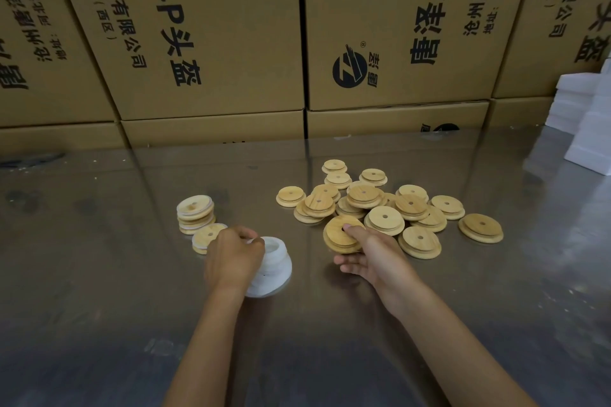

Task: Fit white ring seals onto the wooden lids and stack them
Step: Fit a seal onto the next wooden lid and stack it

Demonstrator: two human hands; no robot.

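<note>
- A wall of cardboard boxes (211,36) stood across the twelve o'clock side, closing the work area at the back; a pile of white blocks (585,122) sat at two o'clock, well apart from the work and apparently not part of it.
- The steel table (99,274) carried everything, its bare near half probably left free as room for the arms.
- The loose heap of wooden lids (383,205) lay at one o'clock, on the right hand's side, seemingly so that hand could feed from it.
- The pile of white ring seals (274,266) sat near the centre, right under the left hand, so a ring could be taken while the other hand fetched a lid.
- The finished stack (195,213) rose at eleven o'clock, with a shorter stack (206,236) just beside it; white edges showed between the lids, which suggested seals already fitted. Keeping these to the left kept done work apart from the raw heap.
- The right hand (370,258) grasped one lid (342,235) at the near edge of the heap, thumb on top and fingers beneath, tilting it up.
- The left hand (234,256) had its fingers curled over the top of the seal pile, apparently pinching a ring; the pinch itself was hidden behind the knuckles.
</note>
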